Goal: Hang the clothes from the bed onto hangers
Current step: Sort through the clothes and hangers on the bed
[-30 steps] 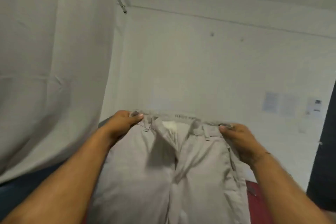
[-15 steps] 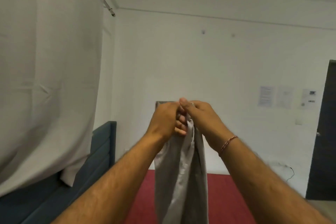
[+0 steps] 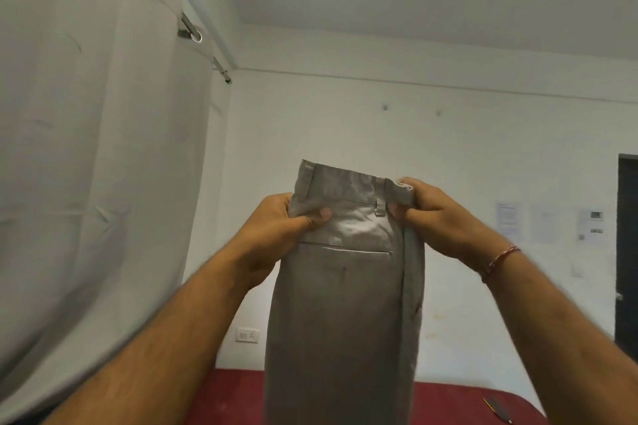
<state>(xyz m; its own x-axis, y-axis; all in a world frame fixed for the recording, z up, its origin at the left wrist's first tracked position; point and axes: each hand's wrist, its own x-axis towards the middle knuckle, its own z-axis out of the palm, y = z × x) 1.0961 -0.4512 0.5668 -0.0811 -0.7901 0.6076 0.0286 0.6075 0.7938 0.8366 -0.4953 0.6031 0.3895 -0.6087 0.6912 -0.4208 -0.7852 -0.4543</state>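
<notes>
Light grey trousers (image 3: 345,314) hang folded in half lengthwise in front of me, back pocket facing me, legs dropping out of view below. My left hand (image 3: 276,235) grips the left edge just below the waistband, thumb across the cloth. My right hand (image 3: 435,217) pinches the right end of the waistband where the two halves meet. A red and white thread band circles my right wrist. The bed (image 3: 448,404) with a dark red cover lies below. No hanger is in view.
A white curtain (image 3: 96,166) on a metal rod fills the left side. The white wall ahead carries a socket (image 3: 247,335) and several paper notices (image 3: 549,222). A dark door (image 3: 626,252) stands at the right edge. A small dark object (image 3: 497,409) lies on the bed.
The trousers were held spread open at the waistband, then I brought both hands together and folded them in half. Now my hands have moved apart along the folded waistband, and my view has tilted up.
</notes>
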